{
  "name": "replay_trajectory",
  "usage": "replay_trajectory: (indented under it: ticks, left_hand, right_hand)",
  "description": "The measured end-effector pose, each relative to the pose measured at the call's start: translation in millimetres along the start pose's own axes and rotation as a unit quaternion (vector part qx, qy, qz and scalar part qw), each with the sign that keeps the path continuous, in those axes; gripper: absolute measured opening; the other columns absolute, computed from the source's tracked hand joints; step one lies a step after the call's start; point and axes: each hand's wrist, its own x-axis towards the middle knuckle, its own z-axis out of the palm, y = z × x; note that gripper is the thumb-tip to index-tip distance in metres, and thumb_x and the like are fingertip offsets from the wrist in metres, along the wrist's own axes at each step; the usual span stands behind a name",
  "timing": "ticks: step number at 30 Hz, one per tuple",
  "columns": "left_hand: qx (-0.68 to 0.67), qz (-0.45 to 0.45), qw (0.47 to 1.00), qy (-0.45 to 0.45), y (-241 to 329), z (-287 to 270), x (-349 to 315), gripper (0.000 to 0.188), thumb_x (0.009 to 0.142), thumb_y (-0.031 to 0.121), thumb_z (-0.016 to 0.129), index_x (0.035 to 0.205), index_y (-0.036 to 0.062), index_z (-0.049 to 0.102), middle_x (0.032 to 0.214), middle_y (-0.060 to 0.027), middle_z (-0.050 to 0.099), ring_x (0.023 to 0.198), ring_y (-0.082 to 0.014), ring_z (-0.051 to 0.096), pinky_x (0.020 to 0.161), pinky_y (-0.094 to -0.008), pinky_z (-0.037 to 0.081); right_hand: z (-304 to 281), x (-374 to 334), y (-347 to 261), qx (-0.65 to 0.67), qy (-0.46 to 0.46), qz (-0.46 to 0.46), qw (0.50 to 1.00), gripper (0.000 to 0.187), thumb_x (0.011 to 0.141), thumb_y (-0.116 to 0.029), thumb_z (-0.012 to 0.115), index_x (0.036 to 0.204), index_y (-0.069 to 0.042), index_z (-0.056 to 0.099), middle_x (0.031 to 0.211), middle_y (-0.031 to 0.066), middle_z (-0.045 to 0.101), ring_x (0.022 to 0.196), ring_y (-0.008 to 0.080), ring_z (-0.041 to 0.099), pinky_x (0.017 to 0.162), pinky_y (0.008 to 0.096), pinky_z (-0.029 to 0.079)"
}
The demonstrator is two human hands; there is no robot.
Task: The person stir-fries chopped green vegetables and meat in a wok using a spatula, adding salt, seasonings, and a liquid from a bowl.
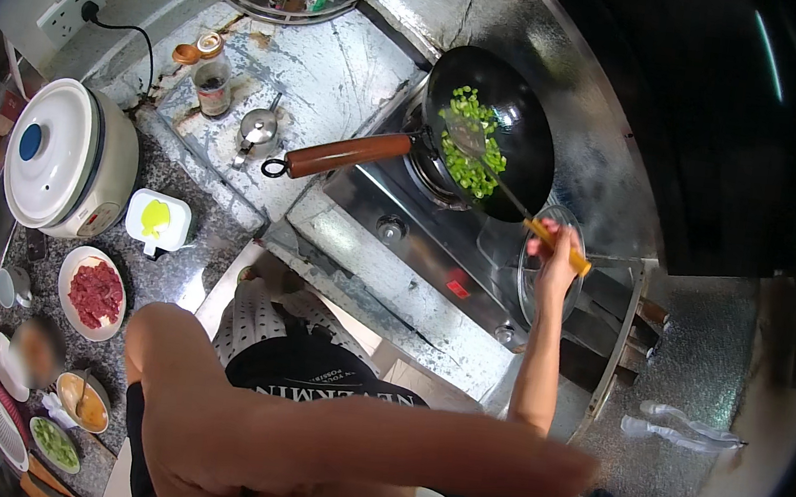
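My right hand is closed around the yellow handle of a metal spatula. The spatula's blade rests among chopped green vegetable pieces in a black wok. This wok sits tilted on a gas stove, its brown wooden handle pointing left. Below my right hand, a clear glass lid lies on the stove's right side. Very close to the camera, my left hand looms large and blurred, a finger stretched toward the right. Nothing shows in it, and its other fingers are partly hidden.
On the left counter stand a white electric cooker, a white container, a plate of raw sliced meat and a bowl of orange-yellow liquid. Behind the stove's left are a spice jar, a metal pot and a bottle rack.
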Motion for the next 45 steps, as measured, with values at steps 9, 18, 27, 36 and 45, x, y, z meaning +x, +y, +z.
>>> replay_trajectory:
  ticks: [9,18,27,36,45]
  left_hand:
    - [0.819,-0.183,0.381,0.387,1,-86,-46,0.067,0.062,0.008,0.069,0.122,0.0092,0.037,0.113,-0.0162,0.042,0.103,-0.0308,0.043,0.090,-0.0383,0.034]
    - [0.791,-0.437,0.225,0.365,-3,-159,-78,0.033,0.066,0.011,0.064,0.095,0.0052,0.051,0.079,-0.0124,0.059,0.075,-0.0294,0.059,0.064,-0.0394,0.046]
    - [0.816,-0.399,0.238,0.344,-6,-159,-82,0.015,0.069,0.007,0.057,0.083,0.0044,0.054,0.069,-0.0147,0.060,0.064,-0.0299,0.060,0.056,-0.0388,0.048]
    - [0.816,-0.403,0.231,0.343,-3,-157,-85,0.016,0.068,0.006,0.057,0.084,0.0039,0.053,0.070,-0.0148,0.060,0.064,-0.0308,0.060,0.057,-0.0391,0.047]
    - [0.818,-0.393,0.240,0.344,-4,-158,-84,0.016,0.068,0.005,0.058,0.083,0.0037,0.053,0.070,-0.0147,0.060,0.065,-0.0308,0.060,0.057,-0.0398,0.047]
  right_hand:
    - [-4,90,-148,-0.258,-0.070,0.054,0.962,0.028,0.083,-0.025,0.045,0.074,0.000,0.052,0.069,0.0113,0.061,0.035,0.0093,0.047,0.033,0.0184,0.038]
    - [0,75,-39,-0.007,0.007,-0.009,1.000,0.033,0.087,-0.029,0.042,0.080,0.001,0.056,0.068,0.0102,0.059,0.045,0.0128,0.051,0.046,0.0246,0.044]
    - [-7,-3,7,-0.068,-0.019,-0.026,0.997,0.031,0.087,-0.030,0.046,0.079,-0.001,0.052,0.079,0.0113,0.060,0.045,0.0114,0.053,0.041,0.0209,0.043]
    - [-25,82,-157,-0.191,-0.077,0.101,0.973,0.024,0.083,-0.020,0.045,0.072,0.001,0.051,0.074,0.0157,0.060,0.040,0.0117,0.052,0.035,0.0176,0.041]
    - [-4,108,-81,-0.027,0.007,0.024,0.999,0.025,0.083,-0.021,0.044,0.074,0.001,0.051,0.078,0.0134,0.061,0.045,0.0108,0.053,0.043,0.0194,0.046]
